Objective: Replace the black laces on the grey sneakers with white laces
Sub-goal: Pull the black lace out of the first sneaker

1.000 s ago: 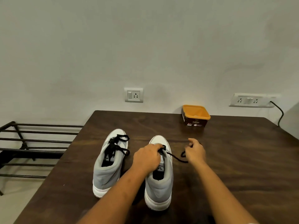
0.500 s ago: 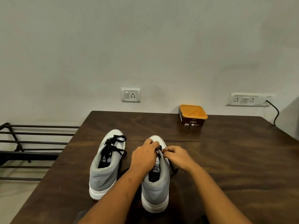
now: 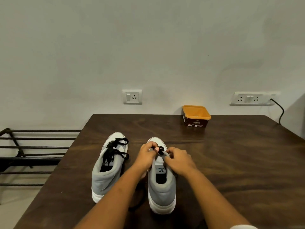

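Two grey sneakers with white soles stand side by side on the dark wooden table (image 3: 231, 162), toes pointing away from me. The left sneaker (image 3: 108, 167) has its black lace (image 3: 115, 150) loosely threaded and spilling over its sides. Over the front of the right sneaker (image 3: 161, 180), both hands meet at its black lace (image 3: 160, 150). My left hand (image 3: 146, 155) pinches the lace with curled fingers from the left. My right hand (image 3: 179, 160) grips it from the right. Most of this lace is hidden under my hands. No white lace shows.
An orange-rimmed brown tub (image 3: 196, 115) stands at the table's far edge by the wall. A black metal rack (image 3: 29, 151) stands left of the table. Wall sockets (image 3: 132, 97) and a plugged cable (image 3: 280, 111) sit behind.
My right hand came back from the table on the right, where it held a pulled-out lace end, to the right sneaker's front. My left hand stayed on that sneaker.
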